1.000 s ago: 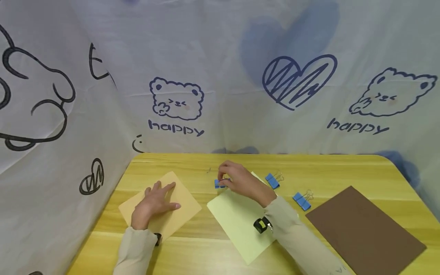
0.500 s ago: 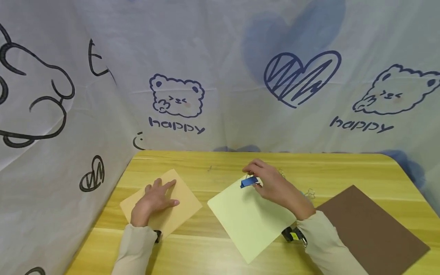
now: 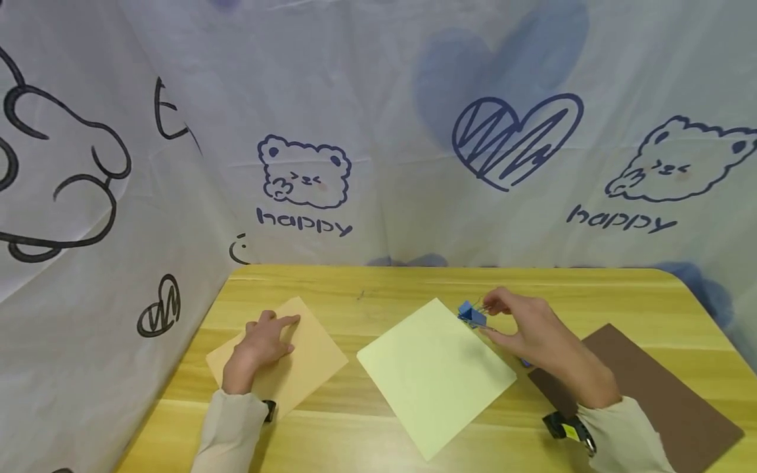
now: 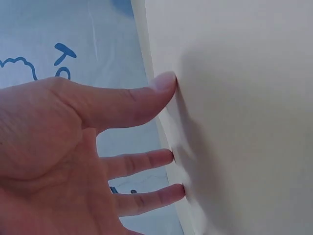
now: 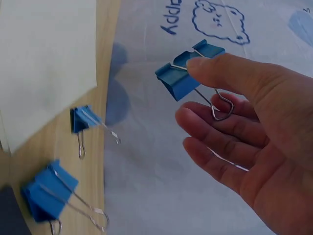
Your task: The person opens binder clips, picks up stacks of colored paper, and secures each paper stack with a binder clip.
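My left hand [image 3: 258,348] rests its fingertips and thumb on a square of orange paper [image 3: 313,351] at the left. The left wrist view shows those fingers mostly straight against the sheet. Between thumb and fingers, my right hand [image 3: 541,338] pinches a blue binder clip [image 5: 182,87] by its wire handles. It is in the air beyond the right corner side of a pale yellow-green paper [image 3: 434,381]. Two more blue binder clips, a smaller-looking one [image 5: 78,120] and a nearer one [image 5: 54,191], lie on the table in the right wrist view.
A dark brown sheet [image 3: 662,401] lies at the right, partly under my right forearm. The wooden table [image 3: 331,433] ends at a white cloth [image 3: 402,197] with drawings, which hangs behind and along the left side.
My right hand has lifted the binder clip from behind the yellow-green paper and carried it right, towards the other clips. My left hand stays on the orange paper, its thumb drawn slightly in.
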Demonstrator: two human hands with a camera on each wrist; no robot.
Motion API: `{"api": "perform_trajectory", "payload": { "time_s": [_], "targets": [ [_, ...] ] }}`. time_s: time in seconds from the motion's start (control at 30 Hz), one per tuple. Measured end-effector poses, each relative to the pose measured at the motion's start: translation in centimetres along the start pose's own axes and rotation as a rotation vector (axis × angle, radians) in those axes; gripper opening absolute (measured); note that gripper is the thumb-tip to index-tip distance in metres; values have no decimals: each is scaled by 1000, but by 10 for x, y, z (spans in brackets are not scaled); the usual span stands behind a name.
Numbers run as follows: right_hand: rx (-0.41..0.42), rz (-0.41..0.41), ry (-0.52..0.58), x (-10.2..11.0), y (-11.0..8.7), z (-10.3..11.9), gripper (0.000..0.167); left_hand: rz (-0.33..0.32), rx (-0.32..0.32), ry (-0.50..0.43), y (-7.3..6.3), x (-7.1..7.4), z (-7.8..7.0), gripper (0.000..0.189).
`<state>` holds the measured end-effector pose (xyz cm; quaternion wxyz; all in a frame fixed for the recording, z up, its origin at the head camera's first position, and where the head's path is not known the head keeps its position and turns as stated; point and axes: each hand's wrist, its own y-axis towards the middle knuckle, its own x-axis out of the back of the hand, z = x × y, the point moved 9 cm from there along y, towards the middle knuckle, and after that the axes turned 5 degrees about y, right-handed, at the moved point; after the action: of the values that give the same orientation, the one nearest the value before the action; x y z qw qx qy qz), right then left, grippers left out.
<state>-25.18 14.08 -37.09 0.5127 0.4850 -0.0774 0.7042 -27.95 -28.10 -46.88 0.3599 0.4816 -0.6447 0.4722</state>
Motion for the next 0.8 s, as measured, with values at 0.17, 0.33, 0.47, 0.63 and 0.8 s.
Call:
{"api": "perform_trajectory", "payload": {
  "time_s": [0.17,0.33,0.47,0.63,0.8],
  "targets": [
    [-83,-11,-19,18,-15,-19,38,-29,23,-4,1,4,6,60],
    [-185,1,-39,29,-32,-40,39,-47,67,-25,5,6,10,58],
    [-213,-22,-84,39,-41,-51,39,-62,107,-46,7,8,15,57],
    [-274,-24,-104,48,-48,-62,39,-77,106,-64,7,10,20,57],
    [-317,-15,-92,52,-51,-67,39,-94,109,-56,5,13,27,60]
  ]
}}
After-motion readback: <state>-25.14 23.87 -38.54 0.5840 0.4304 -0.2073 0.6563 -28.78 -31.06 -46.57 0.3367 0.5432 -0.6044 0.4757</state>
